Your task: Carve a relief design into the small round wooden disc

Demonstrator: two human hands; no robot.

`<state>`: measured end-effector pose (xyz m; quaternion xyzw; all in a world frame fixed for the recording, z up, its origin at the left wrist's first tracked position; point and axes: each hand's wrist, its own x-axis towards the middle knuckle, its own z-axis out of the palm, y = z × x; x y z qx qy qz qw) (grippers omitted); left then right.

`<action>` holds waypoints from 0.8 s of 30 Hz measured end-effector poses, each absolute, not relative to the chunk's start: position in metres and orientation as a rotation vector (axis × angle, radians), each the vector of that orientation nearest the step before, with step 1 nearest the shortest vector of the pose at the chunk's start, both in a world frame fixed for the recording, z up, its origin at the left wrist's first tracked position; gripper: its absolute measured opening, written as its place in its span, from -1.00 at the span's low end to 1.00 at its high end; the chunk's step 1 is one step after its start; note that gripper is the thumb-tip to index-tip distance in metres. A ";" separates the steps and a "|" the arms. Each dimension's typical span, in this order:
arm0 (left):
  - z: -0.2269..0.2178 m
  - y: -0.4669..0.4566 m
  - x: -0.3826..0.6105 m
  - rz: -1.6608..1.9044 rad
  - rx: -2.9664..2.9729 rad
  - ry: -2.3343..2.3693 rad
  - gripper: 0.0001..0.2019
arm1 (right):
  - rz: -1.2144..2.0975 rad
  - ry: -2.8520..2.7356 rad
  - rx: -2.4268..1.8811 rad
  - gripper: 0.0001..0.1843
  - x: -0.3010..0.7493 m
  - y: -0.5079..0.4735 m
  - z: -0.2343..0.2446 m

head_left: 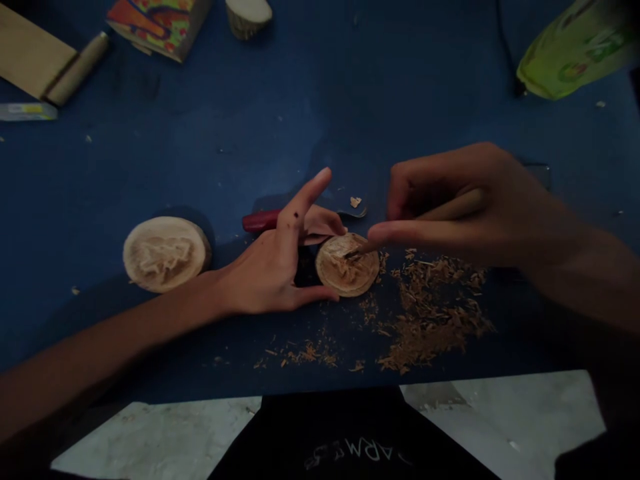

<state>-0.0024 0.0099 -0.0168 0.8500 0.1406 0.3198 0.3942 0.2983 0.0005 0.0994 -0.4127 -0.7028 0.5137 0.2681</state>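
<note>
A small round wood slice (350,283) with a relief cut into its face lies on the blue table. My left hand (277,257) grips it at its left side, thumb on the near edge and fingers at the far edge, with the index finger raised. In my right hand (450,200) is a carving tool (457,205) with a pale wooden handle; its tip meets the carved face of the slice. Just beyond my left hand lies a red-handled tool (260,221) with a curved metal end, partly hidden by the fingers.
Wood shavings (435,313) are heaped at the near right. A larger carved wood slice (167,253) sits at left. Farther back are a wooden-handled tool (80,67), a colourful box (157,23), a wood piece (247,17) and a green-yellow packet (570,53).
</note>
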 end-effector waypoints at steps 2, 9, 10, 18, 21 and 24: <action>-0.017 0.011 -0.003 0.804 2.146 0.362 0.34 | 1.315 -1.962 -1.107 -0.56 0.307 0.005 0.100; -0.030 0.009 0.000 0.910 2.134 0.332 0.36 | 1.050 -2.399 -0.975 -0.80 0.344 0.018 0.108; -0.030 0.008 0.000 0.917 2.137 0.329 0.32 | 0.943 -2.441 -0.914 -0.80 0.345 0.017 0.108; -0.021 0.008 -0.006 0.815 2.177 0.341 0.34 | 0.447 -2.768 -0.819 -0.69 0.335 -0.013 0.104; -0.019 0.009 -0.007 0.799 2.175 0.331 0.39 | 0.347 -2.864 -0.855 -0.62 0.332 -0.022 0.105; -0.020 0.011 -0.006 0.801 2.174 0.324 0.36 | 0.226 -2.944 -0.943 -0.58 0.329 -0.026 0.106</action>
